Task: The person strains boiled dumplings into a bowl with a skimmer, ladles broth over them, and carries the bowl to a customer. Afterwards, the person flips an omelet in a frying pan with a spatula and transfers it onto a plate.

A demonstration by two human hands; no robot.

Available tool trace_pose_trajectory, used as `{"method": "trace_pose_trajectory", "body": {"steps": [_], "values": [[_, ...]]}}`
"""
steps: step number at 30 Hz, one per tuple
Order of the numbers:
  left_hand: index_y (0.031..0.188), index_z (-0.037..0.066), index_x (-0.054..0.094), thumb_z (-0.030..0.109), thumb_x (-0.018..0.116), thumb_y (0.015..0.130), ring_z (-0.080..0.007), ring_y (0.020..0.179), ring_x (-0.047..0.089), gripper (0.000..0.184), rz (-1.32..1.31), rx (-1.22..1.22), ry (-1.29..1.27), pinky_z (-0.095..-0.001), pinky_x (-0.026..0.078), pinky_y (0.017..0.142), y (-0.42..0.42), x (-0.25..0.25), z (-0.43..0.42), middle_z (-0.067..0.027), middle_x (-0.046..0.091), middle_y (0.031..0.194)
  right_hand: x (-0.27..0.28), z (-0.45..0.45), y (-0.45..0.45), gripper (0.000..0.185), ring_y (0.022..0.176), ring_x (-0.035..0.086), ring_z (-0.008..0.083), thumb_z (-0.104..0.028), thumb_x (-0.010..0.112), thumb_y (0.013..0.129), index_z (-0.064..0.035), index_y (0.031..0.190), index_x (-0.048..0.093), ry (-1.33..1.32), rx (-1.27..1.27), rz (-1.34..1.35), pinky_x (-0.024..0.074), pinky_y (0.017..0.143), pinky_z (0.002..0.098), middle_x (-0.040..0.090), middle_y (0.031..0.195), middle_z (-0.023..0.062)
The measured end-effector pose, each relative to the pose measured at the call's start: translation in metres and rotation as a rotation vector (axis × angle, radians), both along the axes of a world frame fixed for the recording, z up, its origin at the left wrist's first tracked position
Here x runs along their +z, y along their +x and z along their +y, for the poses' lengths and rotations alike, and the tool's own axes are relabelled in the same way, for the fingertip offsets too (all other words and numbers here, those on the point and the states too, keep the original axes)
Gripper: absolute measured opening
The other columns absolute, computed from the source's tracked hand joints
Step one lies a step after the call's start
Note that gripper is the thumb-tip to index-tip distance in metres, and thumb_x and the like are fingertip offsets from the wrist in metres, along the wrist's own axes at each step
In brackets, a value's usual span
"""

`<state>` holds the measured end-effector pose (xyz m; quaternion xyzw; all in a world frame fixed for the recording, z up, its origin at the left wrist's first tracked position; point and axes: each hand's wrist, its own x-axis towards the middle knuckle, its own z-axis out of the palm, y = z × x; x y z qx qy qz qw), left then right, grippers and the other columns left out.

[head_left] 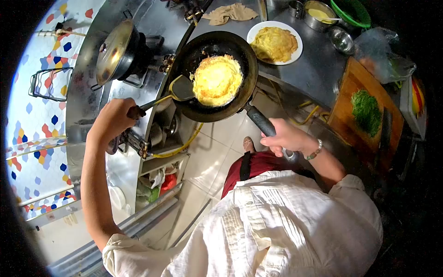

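Note:
My right hand (288,136) is closed around the black handle of a frying pan (240,51), which is held up off the stove. A round yellow omelette (218,81), browned at its edges, lies in the pan. In my left hand (115,115) is a spatula (182,87), its dark blade over the pan's left side, close beside the omelette. Beyond the pan, a white plate (299,44) carries another cooked omelette (274,44) on the metal counter.
A lidded pot (117,53) stands on the stove at left. A beige cloth (230,13), a steel bowl of yellow liquid (318,11) and a green basket (350,11) are at the back. At right, chopped greens (367,112) and a knife (384,131) lie on a cutting board (344,106).

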<state>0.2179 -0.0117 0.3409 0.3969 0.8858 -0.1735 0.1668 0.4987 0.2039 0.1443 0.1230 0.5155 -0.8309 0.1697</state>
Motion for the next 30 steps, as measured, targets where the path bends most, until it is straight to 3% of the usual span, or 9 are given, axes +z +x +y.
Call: {"method": "trace_pose_trajectory", "body": {"steps": [5,13,16,19,23,27,28,29,30], "values": [[0.086,0.001,0.061,0.006,0.061,0.060,-0.0356,0.075,0.059,0.027,0.010,0.017,0.089,-0.0403,0.046,0.068,-0.001,0.015,-0.019,-0.0192,0.060,0.072,0.005,0.003,-0.003,0.016,0.038,0.045,0.0082,-0.007,0.059,0.080,0.0007,0.075,0.045,0.098,0.038,-0.002,0.0382,0.037,0.0236,0.046,0.049,0.0002],[0.084,-0.003,0.059,0.002,0.061,0.062,-0.0364,0.080,0.058,0.023,0.037,-0.100,-0.116,-0.0408,0.046,0.072,-0.002,0.006,-0.013,-0.0209,0.060,0.082,0.008,0.007,-0.004,0.015,0.038,0.045,0.0084,-0.004,0.058,0.079,-0.0008,0.081,0.043,0.106,0.092,-0.010,0.0385,0.037,0.0240,0.047,0.049,0.0016],[0.091,-0.001,0.061,0.003,0.071,0.055,-0.0299,0.075,0.060,0.038,-0.219,0.182,0.045,-0.0343,0.047,0.071,-0.008,0.001,-0.037,-0.0184,0.061,0.078,0.008,0.009,-0.003,0.016,0.037,0.045,0.0091,-0.002,0.058,0.078,-0.0018,0.082,0.042,0.090,0.108,0.002,0.0387,0.037,0.0242,0.046,0.049,0.0022],[0.095,-0.002,0.056,0.006,0.072,0.057,-0.0238,0.076,0.060,0.042,-0.325,0.204,0.095,-0.0330,0.047,0.070,-0.011,-0.022,-0.075,-0.0147,0.062,0.080,0.010,0.013,-0.001,0.016,0.037,0.045,0.0091,-0.002,0.058,0.079,-0.0016,0.083,0.043,0.053,0.113,0.005,0.0388,0.037,0.0239,0.046,0.049,0.0019],[0.099,-0.005,0.054,0.008,0.071,0.063,-0.0137,0.070,0.053,0.042,-0.476,0.488,0.292,-0.0275,0.045,0.064,0.009,-0.066,-0.111,-0.0080,0.058,0.079,0.011,0.021,0.004,0.016,0.040,0.045,0.0079,-0.002,0.058,0.079,-0.0021,0.084,0.042,0.029,0.142,0.019,0.0394,0.038,0.0236,0.047,0.055,0.0011],[0.097,-0.005,0.053,0.002,0.068,0.064,-0.0133,0.072,0.051,0.037,-0.680,0.607,0.590,-0.0261,0.044,0.064,0.034,-0.101,-0.106,-0.0067,0.056,0.082,0.024,0.033,0.003,0.018,0.042,0.044,0.0073,-0.001,0.058,0.078,-0.0030,0.085,0.041,0.094,0.223,-0.026,0.0390,0.038,0.0235,0.046,0.058,0.0011],[0.095,-0.005,0.052,-0.001,0.066,0.063,-0.0138,0.076,0.052,0.035,-0.798,0.749,0.618,-0.0254,0.044,0.068,0.039,-0.100,-0.099,-0.0066,0.056,0.085,0.028,0.036,0.002,0.019,0.042,0.044,0.0074,-0.001,0.058,0.078,-0.0031,0.086,0.040,0.072,0.245,-0.052,0.0385,0.038,0.0235,0.046,0.058,0.0011],[0.093,-0.004,0.051,-0.004,0.064,0.064,-0.0139,0.078,0.055,0.032,-0.836,0.657,0.669,-0.0252,0.046,0.066,0.042,-0.109,-0.098,-0.0067,0.056,0.084,0.031,0.038,0.002,0.020,0.042,0.043,0.0075,0.000,0.058,0.078,-0.0033,0.086,0.039,0.050,0.266,-0.077,0.0380,0.038,0.0235,0.045,0.058,0.0010],[0.094,-0.004,0.049,-0.005,0.064,0.064,-0.0159,0.072,0.058,0.033,-0.937,0.756,0.709,-0.0265,0.048,0.062,0.046,-0.111,-0.094,-0.0075,0.056,0.081,0.033,0.040,0.002,0.020,0.042,0.043,0.0075,0.000,0.058,0.078,-0.0033,0.086,0.039,0.060,0.265,-0.083,0.0380,0.038,0.0235,0.045,0.058,0.0010]]}}
